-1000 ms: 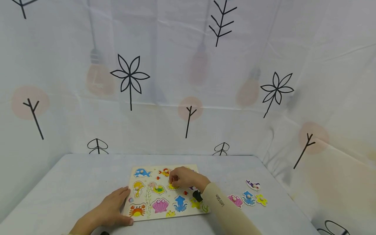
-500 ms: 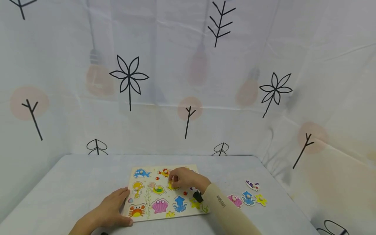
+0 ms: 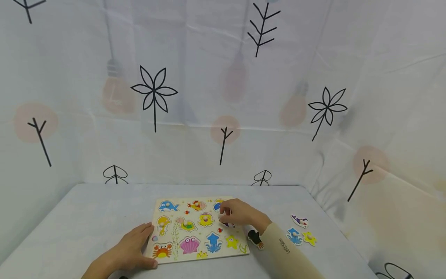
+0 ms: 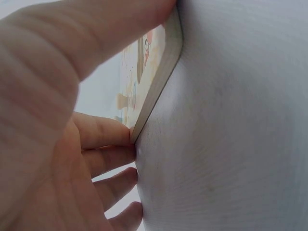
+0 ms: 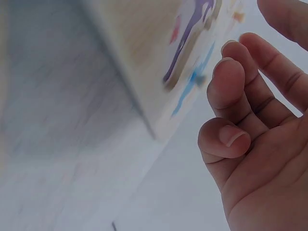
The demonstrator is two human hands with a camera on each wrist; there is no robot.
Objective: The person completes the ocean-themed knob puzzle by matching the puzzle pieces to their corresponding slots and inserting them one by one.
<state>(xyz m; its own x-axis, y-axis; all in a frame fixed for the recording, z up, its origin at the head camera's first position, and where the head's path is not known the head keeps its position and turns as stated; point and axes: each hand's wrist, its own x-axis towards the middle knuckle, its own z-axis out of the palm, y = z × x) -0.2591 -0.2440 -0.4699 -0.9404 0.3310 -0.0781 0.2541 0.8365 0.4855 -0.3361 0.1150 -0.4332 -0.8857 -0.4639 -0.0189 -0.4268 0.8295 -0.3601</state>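
Observation:
A wooden peg puzzle board with sea animals lies on the table. My left hand holds its near left corner, thumb at the near edge and fingers along the left edge; in the left wrist view the index fingertip touches the board's side. Over the right part of the board is my right hand, fingers loosely bent, nothing between them in the right wrist view. Beside it, the yellow octopus piece sits in its place, knob up. The hand partly covers a purple picture.
Right of the board lie loose pieces: a purple and white dolphin-like one, a blue squid and a yellow starfish. The right sleeve crosses in front of them. A patterned white cloth hangs behind the table.
My right hand has let go of the octopus piece and moved right, uncovering it. The sleeve now hides the loose pink piece. My left hand stays at the board's corner.

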